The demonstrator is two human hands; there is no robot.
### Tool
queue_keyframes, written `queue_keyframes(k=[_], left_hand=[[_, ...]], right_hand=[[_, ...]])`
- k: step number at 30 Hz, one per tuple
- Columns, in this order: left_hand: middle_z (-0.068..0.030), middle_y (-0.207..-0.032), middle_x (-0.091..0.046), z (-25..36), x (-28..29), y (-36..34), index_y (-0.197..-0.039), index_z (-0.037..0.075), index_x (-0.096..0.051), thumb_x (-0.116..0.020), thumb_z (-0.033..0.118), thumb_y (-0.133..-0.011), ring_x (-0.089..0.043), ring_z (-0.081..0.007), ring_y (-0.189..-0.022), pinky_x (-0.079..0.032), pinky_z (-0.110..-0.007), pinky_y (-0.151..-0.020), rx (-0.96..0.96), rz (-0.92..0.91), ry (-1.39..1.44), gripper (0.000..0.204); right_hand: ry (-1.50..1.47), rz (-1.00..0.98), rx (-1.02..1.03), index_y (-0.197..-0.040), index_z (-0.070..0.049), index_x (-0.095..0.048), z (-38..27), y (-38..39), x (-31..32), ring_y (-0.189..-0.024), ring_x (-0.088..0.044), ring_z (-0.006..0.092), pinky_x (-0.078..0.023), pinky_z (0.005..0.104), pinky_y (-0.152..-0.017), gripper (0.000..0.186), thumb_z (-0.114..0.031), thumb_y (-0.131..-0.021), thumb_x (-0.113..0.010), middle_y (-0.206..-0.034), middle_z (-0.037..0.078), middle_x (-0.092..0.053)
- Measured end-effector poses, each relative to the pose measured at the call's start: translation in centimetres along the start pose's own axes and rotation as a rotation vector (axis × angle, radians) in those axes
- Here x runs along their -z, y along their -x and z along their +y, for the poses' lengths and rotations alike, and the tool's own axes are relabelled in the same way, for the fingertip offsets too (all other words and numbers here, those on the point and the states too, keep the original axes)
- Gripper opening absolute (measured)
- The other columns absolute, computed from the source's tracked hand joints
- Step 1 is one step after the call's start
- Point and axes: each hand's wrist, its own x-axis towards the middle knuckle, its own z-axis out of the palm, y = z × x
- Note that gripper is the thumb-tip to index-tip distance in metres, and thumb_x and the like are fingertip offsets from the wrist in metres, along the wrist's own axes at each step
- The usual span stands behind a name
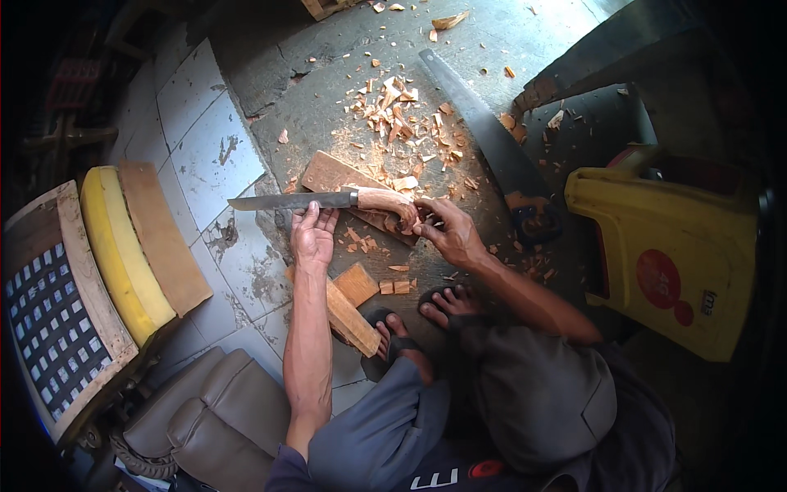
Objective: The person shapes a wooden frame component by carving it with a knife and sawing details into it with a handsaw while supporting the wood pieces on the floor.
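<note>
Knees (545,394) in gray trousers come closest, low in the view, with a dark shirt (451,459) at the bottom edge. Beyond them, the knife (295,201) is held up crosswise between both hands, its long blade pointing left and its pale wooden handle (385,199) on the right, curving down at the butt. The right hand (449,232) is closed on that butt, thumb and fingers together around its end. The left hand (314,236) is palm up at the blade, thumb tip against it; whether the fingers clamp it or only prop it, I cannot tell.

Below the handle a board (340,176) lies aslant on the concrete (279,90). Shavings (393,107) are scattered beyond it, thickest in one heap, and a saw (492,135) lies to their right, its blade running away toward the top. Nearer the body, a wood block (357,284) and a wedge (352,318) lie beside the sandalled left foot (393,332).

Farther out, a yellow plastic piece (697,238) stands at right. Pale tiles (213,135) cover the left side, near a yellow foam strip (123,254), a webbed frame (57,320) and a gray padded seat (229,410).
</note>
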Motion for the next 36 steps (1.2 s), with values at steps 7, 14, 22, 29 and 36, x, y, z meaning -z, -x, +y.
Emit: queue_keyframes(k=[7, 14, 22, 29, 36], left_hand=[[-0.0056, -0.107, -0.069, 0.0, 0.1, -0.1, -0.112, 0.015, -0.055, -0.068, 0.008, -0.098, -0.069, -0.0256, -0.103, -0.057, -0.049, -0.098, -0.009, 0.03, -0.02, 0.021], [-0.006, -0.106, -0.069, 0.1, -0.4, 0.1, -0.112, 0.015, -0.054, -0.068, 0.008, -0.099, -0.069, -0.0259, -0.1, -0.059, -0.049, -0.097, -0.011, 0.04, -0.025, 0.02], [-0.005, -0.109, -0.068, 0.2, -0.1, 0.1, -0.116, 0.015, -0.055, -0.065, 0.007, -0.1, -0.068, -0.0256, -0.103, -0.058, -0.049, -0.098, -0.009, 0.018, -0.027, 0.02], [-0.0064, -0.109, -0.068, 0.2, 0.1, -0.1, -0.116, 0.015, -0.054, -0.066, 0.007, -0.099, -0.069, -0.0257, -0.102, -0.058, -0.05, -0.097, -0.001, 0.013, -0.028, 0.022], [-0.0068, -0.109, -0.068, 0.2, -0.1, -0.1, -0.116, 0.015, -0.054, -0.067, 0.008, -0.099, -0.069, -0.0261, -0.102, -0.058, -0.051, -0.097, -0.006, 0.028, -0.033, 0.023]], right_hand=[[-0.082, -0.023, -0.115, -0.132, -0.004, -0.064, -0.3, 0.3, 1.1, -0.101, -0.069, 0.0227, -0.056, 0.0354, -0.09, 0.044, -0.006, -0.088, -0.067, -0.112, 0.012, -0.07], [-0.065, 0.041, -0.204, -0.129, -0.004, -0.066, 1.6, 0.9, 1.7, -0.102, -0.069, 0.0204, -0.056, 0.0336, -0.092, 0.042, -0.007, -0.088, -0.063, -0.11, 0.012, -0.072], [-0.093, 0.004, -0.261, -0.127, -0.005, -0.068, 1.4, 1.0, 1.5, -0.1, -0.07, 0.0219, -0.055, 0.0348, -0.09, 0.039, -0.009, -0.088, -0.063, -0.11, 0.012, -0.072], [-0.043, 0.01, -0.185, -0.128, -0.004, -0.067, 1.9, 1.1, 1.2, -0.089, -0.068, 0.0156, -0.056, 0.0311, -0.08, 0.036, -0.008, -0.092, -0.063, -0.108, 0.009, -0.071], [-0.082, -0.008, -0.263, -0.122, -0.003, -0.07, 1.1, 1.1, 1.4, -0.101, -0.071, 0.0243, -0.056, 0.0362, -0.091, 0.034, -0.009, -0.09, -0.062, -0.111, 0.015, -0.072]])
